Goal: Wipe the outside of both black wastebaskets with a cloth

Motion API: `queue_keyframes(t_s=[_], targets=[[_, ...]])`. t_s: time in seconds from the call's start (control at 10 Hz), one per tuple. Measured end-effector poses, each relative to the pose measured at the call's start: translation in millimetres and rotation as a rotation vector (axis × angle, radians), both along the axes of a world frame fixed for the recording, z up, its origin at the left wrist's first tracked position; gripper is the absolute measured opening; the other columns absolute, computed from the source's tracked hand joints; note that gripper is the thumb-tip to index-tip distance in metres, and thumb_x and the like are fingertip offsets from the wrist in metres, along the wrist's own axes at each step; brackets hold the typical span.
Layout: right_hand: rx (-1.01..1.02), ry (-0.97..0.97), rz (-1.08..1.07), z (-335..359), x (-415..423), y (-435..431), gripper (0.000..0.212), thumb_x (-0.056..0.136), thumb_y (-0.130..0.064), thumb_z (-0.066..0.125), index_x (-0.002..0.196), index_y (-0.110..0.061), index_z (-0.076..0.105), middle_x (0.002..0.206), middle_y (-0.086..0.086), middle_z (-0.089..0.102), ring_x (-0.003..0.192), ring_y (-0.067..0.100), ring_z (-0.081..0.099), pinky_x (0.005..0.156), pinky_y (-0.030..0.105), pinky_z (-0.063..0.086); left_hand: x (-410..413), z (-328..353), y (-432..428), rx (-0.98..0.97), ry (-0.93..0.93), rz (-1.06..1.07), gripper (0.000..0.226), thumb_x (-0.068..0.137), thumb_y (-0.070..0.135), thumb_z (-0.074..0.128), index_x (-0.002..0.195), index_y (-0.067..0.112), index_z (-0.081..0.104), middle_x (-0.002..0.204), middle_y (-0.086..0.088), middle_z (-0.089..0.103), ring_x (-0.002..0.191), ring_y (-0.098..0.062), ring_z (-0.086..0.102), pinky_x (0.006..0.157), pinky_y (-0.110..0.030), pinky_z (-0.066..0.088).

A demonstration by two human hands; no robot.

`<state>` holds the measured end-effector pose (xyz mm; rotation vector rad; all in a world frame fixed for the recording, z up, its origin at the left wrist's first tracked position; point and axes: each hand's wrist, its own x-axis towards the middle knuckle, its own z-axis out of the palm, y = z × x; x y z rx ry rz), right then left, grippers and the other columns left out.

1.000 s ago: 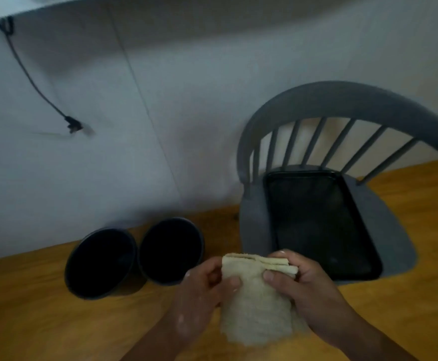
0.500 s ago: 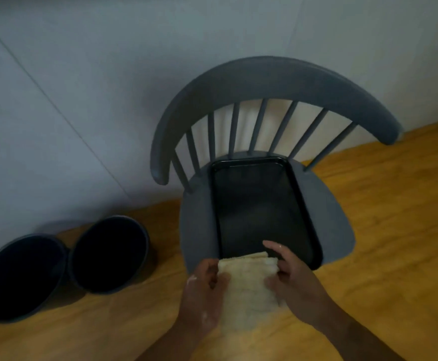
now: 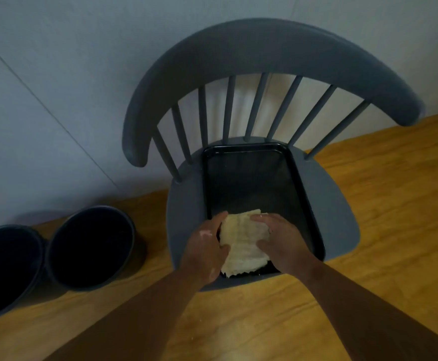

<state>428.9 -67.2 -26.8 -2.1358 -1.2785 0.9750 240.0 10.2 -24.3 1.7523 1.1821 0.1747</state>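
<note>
Holding the pale cloth (image 3: 244, 246) between them, both hands are low over the black tray (image 3: 249, 183) that lies on the seat of the grey chair (image 3: 264, 48). The left hand (image 3: 206, 246) takes the cloth at its 9 o'clock edge, with the thumb on top and the fingers bent around the border. The right hand (image 3: 281, 242) covers the 3 o'clock side, its fingers curled down onto the fabric, so each hand grips the cloth. The cloth is folded and creased, and it sits at the 6 o'clock end of the tray, where its lower border reaches the tray rim. Toward 12 o'clock the tray shows its dark bottom.

The chair stands on a wooden floor (image 3: 382, 256), with its curved back and spindles toward the wall (image 3: 56, 74) at 12 o'clock. The two black wastebaskets are on the floor at about 8 o'clock from the chair seat, next to the wall. The nearer wastebasket (image 3: 90, 246) is just beside the seat. The farther wastebasket (image 3: 6, 267) is close against it on the 9 o'clock side, partly cut off at the edge of the view. Their open mouths face up, and the inside is too dark to see. Both hands are well apart from them.
</note>
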Motion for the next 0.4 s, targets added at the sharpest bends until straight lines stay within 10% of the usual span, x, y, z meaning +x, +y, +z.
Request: queue_keyframes(t_s=[0.4], targets=[[-0.053, -0.229, 0.065, -5, 4, -17, 0.059, 0.09, -0.019, 0.071, 0.145, -0.026, 0.051, 0.153, -0.004, 0.032, 0.125, 0.01, 0.049, 0.097, 0.014, 0.034, -16, -1, 11, 0.107, 0.048, -0.04, 0.073, 0.093, 0.013, 0.066, 0.154, 0.032, 0.032, 0.14, 0.0, 0.055, 0.11, -0.02, 0.062, 0.097, -0.035, 0.053]])
